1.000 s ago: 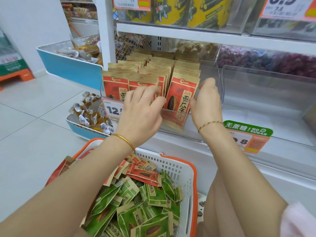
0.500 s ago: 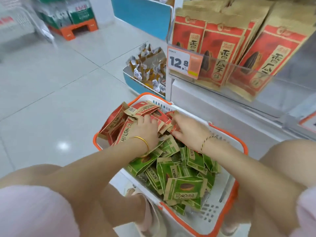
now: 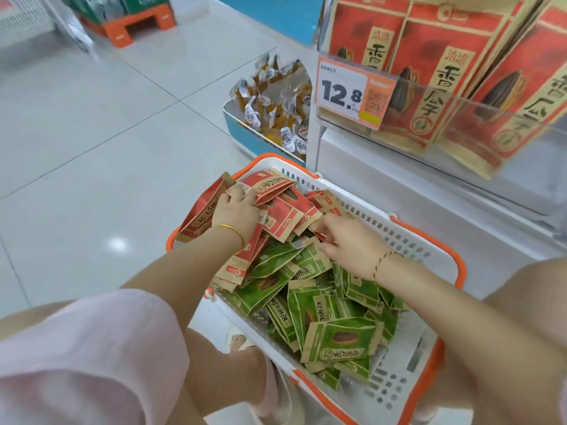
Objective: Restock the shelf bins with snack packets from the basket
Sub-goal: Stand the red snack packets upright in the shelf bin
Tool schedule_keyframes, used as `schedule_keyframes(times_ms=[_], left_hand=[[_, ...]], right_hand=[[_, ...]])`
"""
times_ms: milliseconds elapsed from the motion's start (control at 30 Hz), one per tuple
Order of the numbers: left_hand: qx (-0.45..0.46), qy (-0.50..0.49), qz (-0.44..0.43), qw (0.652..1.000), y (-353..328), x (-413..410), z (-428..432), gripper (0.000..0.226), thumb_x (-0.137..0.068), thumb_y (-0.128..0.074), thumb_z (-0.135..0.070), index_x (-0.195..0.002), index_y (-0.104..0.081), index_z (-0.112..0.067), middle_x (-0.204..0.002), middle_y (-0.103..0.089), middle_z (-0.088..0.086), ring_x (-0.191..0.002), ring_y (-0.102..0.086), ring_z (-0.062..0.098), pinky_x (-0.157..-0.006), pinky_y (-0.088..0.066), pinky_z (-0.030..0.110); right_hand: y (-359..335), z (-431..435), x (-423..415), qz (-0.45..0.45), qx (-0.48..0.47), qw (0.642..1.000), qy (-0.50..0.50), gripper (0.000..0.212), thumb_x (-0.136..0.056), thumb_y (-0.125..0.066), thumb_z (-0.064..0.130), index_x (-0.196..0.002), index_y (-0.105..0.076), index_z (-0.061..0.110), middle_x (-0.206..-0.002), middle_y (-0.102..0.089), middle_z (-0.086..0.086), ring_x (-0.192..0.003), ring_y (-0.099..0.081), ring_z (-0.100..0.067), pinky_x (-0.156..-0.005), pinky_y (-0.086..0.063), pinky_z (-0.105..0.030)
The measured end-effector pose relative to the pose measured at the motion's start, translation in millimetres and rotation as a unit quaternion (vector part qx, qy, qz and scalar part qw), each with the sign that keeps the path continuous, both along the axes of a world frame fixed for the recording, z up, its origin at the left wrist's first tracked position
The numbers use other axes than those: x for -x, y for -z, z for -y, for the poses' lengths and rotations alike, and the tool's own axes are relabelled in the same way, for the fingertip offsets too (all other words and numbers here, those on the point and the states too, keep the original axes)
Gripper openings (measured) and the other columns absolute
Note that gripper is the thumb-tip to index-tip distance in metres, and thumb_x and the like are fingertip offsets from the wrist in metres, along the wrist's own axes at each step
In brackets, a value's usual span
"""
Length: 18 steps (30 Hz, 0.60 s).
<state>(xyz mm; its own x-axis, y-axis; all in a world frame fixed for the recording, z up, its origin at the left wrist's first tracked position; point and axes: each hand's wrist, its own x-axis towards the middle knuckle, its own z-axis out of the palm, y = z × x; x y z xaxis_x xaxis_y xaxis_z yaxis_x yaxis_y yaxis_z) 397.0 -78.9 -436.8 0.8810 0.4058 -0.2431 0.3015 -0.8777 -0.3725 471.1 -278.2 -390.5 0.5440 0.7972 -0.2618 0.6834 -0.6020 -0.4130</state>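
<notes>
A white basket with an orange rim (image 3: 408, 240) sits on the floor below the shelf, filled with red packets (image 3: 285, 219) at its far end and green packets (image 3: 340, 338) nearer me. My left hand (image 3: 236, 210) lies on the red pile, its fingers curled round several red packets at the far left corner. To its right, my right hand (image 3: 343, 240) pinches the edge of a red packet. The clear shelf bin (image 3: 478, 118) above holds upright red packets behind a 12.8 price tag (image 3: 349, 93).
A low blue-and-white floor bin (image 3: 242, 130) of small wrapped snacks stands left of the shelf post. Grey tiled floor spreads to the left. An orange pallet (image 3: 138, 23) with stock stands far back. My knees flank the basket.
Both hands left the shelf bin and dropped into the basket. Since half a second ago they have dug further into the red packets, and the view has moved closer.
</notes>
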Motion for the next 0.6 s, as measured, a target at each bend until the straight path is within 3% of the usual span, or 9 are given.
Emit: schedule_keyframes(times_ms=[100, 233, 367, 467, 600], left_hand=[[-0.027, 0.01, -0.008, 1.0, -3.1, -4.4, 1.7, 0.05, -0.09, -0.053, -0.015, -0.138, -0.042, -0.016, -0.151, -0.023, 0.007, -0.137, -0.023, 0.031, -0.104, -0.031, 0.044], [-0.026, 0.076, 0.093, 0.992, -23.0, -13.7, 1.3, 0.036, -0.092, -0.05, -0.012, -0.128, -0.052, -0.017, -0.135, -0.046, 0.0, -0.128, -0.037, 0.021, -0.101, -0.031, 0.039], [0.003, 0.141, 0.237, 0.961, -67.7, -20.3, 5.7, 0.011, -0.089, -0.059, -0.013, -0.095, -0.066, -0.019, -0.097, -0.064, -0.001, -0.094, -0.057, 0.022, -0.087, -0.034, 0.034], [0.161, 0.075, 0.281, 0.943, -105.6, -22.7, 23.3, 0.018, -0.09, -0.051, -0.006, -0.095, -0.066, -0.013, -0.103, -0.062, 0.005, -0.091, -0.059, 0.027, -0.081, -0.041, 0.034], [0.321, 0.02, 0.283, 0.903, -135.2, -25.6, 52.9, 0.016, -0.091, -0.053, -0.005, -0.091, -0.068, -0.012, -0.107, -0.063, 0.002, -0.093, -0.058, 0.018, -0.075, -0.039, 0.018]], right_hand=[[0.4, 5.7, -3.6, -0.001, 0.001, 1.0, 0.01, 0.026, -0.094, -0.052, 0.027, -0.117, -0.051, 0.015, -0.104, -0.062, -0.001, -0.092, -0.06, -0.018, -0.082, -0.052, -0.038], [-3.0, 14.1, -7.3, -0.006, -0.013, 0.999, 0.031, 0.025, -0.094, -0.053, 0.028, -0.116, -0.051, 0.016, -0.103, -0.062, 0.0, -0.092, -0.06, -0.016, -0.082, -0.052, -0.035], [-9.1, 22.7, -10.6, -0.007, -0.038, 0.997, 0.063, 0.026, -0.094, -0.053, 0.023, -0.119, -0.051, 0.015, -0.102, -0.063, -0.001, -0.087, -0.058, -0.016, -0.076, -0.049, -0.029], [-13.2, 28.4, -13.4, -0.021, -0.073, 0.99, 0.115, 0.032, -0.093, -0.054, 0.021, -0.123, -0.049, 0.013, -0.11, -0.061, -0.004, -0.096, -0.058, -0.019, -0.083, -0.048, -0.031], [-29.7, 39.9, -17.5, -0.056, -0.147, 0.97, 0.186, 0.053, -0.089, -0.06, 0.024, -0.137, -0.039, 0.013, -0.135, -0.046, -0.005, -0.122, -0.047, -0.02, -0.099, -0.043, -0.036]])
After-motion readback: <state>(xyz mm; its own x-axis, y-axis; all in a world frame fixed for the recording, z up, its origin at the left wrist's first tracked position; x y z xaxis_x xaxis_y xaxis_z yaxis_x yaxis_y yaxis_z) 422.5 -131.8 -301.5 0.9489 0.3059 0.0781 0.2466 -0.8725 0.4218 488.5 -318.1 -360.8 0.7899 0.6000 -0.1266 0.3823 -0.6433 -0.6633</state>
